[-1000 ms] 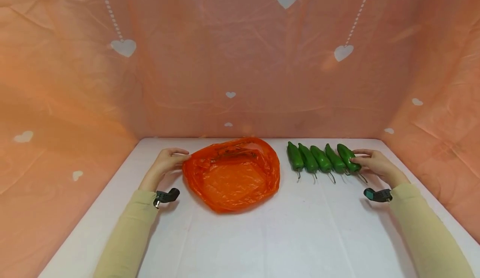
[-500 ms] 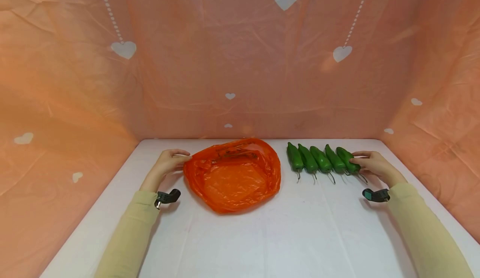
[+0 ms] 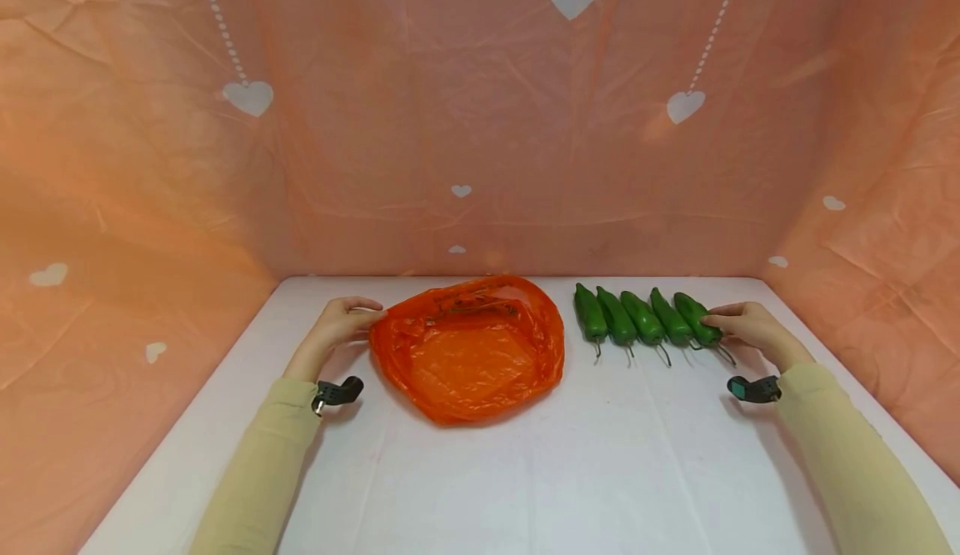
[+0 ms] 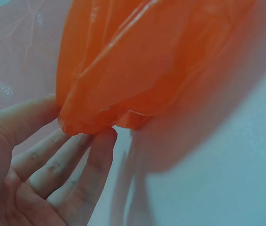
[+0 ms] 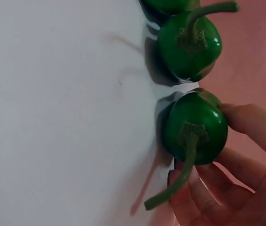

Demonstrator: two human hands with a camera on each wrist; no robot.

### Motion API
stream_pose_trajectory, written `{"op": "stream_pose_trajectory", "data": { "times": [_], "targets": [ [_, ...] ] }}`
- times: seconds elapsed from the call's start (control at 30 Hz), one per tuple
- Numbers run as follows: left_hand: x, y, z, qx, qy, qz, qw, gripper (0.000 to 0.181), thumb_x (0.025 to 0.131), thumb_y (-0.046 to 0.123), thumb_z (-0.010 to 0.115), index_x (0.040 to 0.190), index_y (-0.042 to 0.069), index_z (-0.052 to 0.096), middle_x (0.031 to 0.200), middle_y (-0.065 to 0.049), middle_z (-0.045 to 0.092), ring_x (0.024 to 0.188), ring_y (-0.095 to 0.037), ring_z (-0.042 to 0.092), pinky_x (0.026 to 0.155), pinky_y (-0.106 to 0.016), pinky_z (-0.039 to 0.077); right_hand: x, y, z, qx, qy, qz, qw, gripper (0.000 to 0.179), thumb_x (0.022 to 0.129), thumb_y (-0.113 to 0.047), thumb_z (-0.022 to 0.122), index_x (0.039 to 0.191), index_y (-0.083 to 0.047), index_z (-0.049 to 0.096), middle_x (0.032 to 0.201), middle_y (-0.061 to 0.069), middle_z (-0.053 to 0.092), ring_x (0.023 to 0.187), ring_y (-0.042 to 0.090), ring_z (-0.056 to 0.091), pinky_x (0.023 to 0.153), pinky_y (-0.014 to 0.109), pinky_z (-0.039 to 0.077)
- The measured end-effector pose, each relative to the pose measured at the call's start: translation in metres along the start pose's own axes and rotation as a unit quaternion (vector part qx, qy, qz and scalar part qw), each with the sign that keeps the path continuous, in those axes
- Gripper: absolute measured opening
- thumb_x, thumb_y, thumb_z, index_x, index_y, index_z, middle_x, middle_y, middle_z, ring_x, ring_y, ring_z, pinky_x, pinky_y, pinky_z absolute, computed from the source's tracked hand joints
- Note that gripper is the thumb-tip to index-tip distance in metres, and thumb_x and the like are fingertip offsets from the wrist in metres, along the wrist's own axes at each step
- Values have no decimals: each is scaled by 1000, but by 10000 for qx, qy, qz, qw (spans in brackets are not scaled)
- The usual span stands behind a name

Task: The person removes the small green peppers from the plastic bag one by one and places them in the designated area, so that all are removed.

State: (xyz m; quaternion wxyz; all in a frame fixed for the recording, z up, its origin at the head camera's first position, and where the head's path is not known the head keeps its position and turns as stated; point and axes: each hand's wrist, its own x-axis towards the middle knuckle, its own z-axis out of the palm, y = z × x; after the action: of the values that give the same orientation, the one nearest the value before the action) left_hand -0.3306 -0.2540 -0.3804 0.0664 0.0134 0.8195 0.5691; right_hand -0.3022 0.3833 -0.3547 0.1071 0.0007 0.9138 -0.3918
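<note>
An orange plastic bag [image 3: 472,363] lies on the white table with its mouth spread wide and dark print on its far inner side. At its left edge my left hand [image 3: 339,327] pinches the rim, thumb on one side and fingertips on the other in the left wrist view. Several green peppers [image 3: 617,318] lie in a row to the right of the bag, stems toward me. My right hand [image 3: 753,329] holds the rightmost pepper [image 5: 196,125], its thumb on one side and its fingers curving round the other. Part of those fingers is hidden behind the pepper.
The white table [image 3: 525,488] ends at an orange cloth backdrop [image 3: 480,122] with white hearts, which also rises on both sides. A black wrist camera [image 3: 339,392] sits on the left wrist and another black camera [image 3: 753,389] on the right.
The left hand and the bag's rim have shifted very slightly to the right. The right hand's fingers have drawn in a little at the rightmost pepper, which stays in the row.
</note>
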Motion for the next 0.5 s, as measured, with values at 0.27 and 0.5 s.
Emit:
{"op": "stream_pose_trajectory", "data": {
  "times": [0.27, 0.5],
  "targets": [
    [-1, -3, 0, 98, -5, -4, 10000, 45, 93, 20, 64, 125, -10, 53, 110, -23, 65, 87, -20, 67, 81, -36, 55, -3, 1, -4, 80, -111, 0, 9999, 59, 101, -30, 47, 132, 20, 39, 110, 17, 59, 88, 11, 54, 78, 28, 53],
    [-2, -1, -2, 68, -44, 127, 9999, 45, 93, 20, 63, 125, -11, 52, 112, -25, 63, 87, -22, 68, 79, -34, 55, -5, 5, -6, 395, -177, -126, 9990, 58, 103, -28, 42, 136, 19, 34, 119, 24, 54, 88, 9, 56, 79, 27, 53]
  ]
}}
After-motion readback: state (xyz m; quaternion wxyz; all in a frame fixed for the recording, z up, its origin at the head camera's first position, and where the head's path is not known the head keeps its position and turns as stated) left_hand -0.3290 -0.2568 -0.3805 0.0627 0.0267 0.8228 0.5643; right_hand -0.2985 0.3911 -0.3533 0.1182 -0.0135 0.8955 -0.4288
